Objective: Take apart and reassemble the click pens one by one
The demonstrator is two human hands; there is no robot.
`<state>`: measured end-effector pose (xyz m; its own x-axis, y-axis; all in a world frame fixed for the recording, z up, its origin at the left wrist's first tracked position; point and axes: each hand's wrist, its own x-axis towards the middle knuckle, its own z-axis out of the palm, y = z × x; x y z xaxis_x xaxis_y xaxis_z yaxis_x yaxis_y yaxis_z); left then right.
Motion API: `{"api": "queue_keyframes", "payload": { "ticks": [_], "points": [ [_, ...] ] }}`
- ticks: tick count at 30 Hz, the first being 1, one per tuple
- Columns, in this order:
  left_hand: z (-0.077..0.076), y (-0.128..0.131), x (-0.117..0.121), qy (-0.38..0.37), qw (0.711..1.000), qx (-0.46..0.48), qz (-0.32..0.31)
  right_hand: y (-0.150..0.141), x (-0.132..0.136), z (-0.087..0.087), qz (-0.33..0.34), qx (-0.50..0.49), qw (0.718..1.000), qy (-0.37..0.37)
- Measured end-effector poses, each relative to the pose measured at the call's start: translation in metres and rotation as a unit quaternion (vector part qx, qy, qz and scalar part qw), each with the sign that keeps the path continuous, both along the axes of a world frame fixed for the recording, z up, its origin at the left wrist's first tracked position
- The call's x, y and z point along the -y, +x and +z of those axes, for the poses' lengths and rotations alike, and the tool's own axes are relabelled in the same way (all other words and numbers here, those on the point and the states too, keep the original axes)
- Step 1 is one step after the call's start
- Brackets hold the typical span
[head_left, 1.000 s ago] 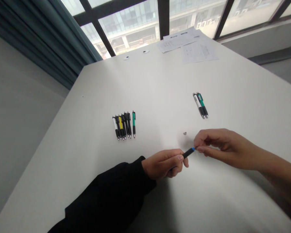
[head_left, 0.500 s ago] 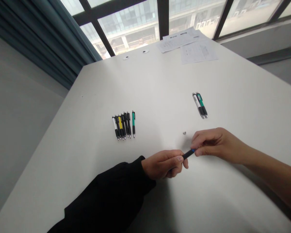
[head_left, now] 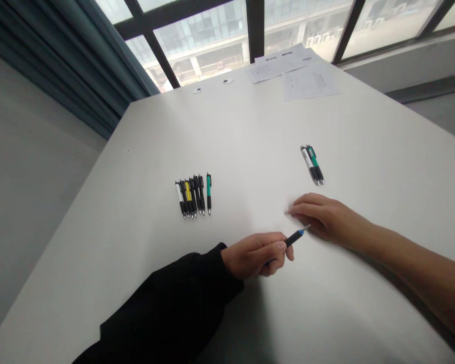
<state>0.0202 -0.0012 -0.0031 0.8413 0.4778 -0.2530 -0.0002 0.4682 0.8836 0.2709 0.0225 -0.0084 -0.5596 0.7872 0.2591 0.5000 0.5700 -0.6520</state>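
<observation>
My left hand [head_left: 256, 255], in a black sleeve, grips a black pen [head_left: 294, 237] with a blue band and a silver tip that points to the right. My right hand [head_left: 326, 217] rests just beyond that tip, apart from the pen, with its fingers extended. Its fingertips lie where a small grey piece sat earlier, and that piece is hidden. Farther off stand a row of several black, yellow, white and green pens [head_left: 192, 197] and a pair of green and white pens [head_left: 312, 165].
Everything lies on a white table [head_left: 250, 131]. Printed papers [head_left: 293, 71] and two small round discs [head_left: 213, 85] sit near its far edge. Large windows stand behind it, with a dark teal curtain [head_left: 79, 65] at the left and a grey floor below.
My right hand has let go of the pen's tip and slid left over the small grey piece, hiding it. The pen's silver tip now shows. My left hand has barely moved.
</observation>
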Motion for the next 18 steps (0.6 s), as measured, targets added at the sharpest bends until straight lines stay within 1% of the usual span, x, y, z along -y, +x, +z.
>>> {"api": "queue_keyframes", "payload": {
  "ticks": [1, 3, 5, 7, 10, 13, 18],
  "points": [
    [-0.001, 0.000, 0.000, 0.001, 1.000, -0.001, 0.002, 0.002, 0.000, 0.002, -0.006, -0.008, 1.000, -0.020],
    [-0.002, 0.000, 0.001, -0.001, 1.000, -0.004, 0.004, 0.008, 0.000, 0.009, -0.025, -0.048, 0.995, -0.085],
    [-0.002, 0.000, 0.001, -0.007, 1.000, -0.008, 0.009, 0.015, 0.001, 0.015, -0.039, -0.119, 0.980, -0.152],
    [-0.002, 0.000, 0.002, -0.012, 1.000, -0.011, 0.011, 0.019, 0.003, 0.019, -0.034, -0.174, 0.965, -0.193],
    [-0.001, 0.000, 0.002, -0.014, 1.000, -0.009, 0.013, 0.021, 0.005, 0.022, -0.009, -0.197, 0.957, -0.215],
    [0.000, 0.000, 0.002, -0.017, 1.000, -0.013, 0.009, 0.019, 0.007, 0.023, 0.013, -0.204, 0.955, -0.217],
    [0.001, 0.001, 0.002, -0.015, 1.000, -0.008, 0.013, 0.016, 0.009, 0.025, 0.029, -0.203, 0.954, -0.217]
  ]
}}
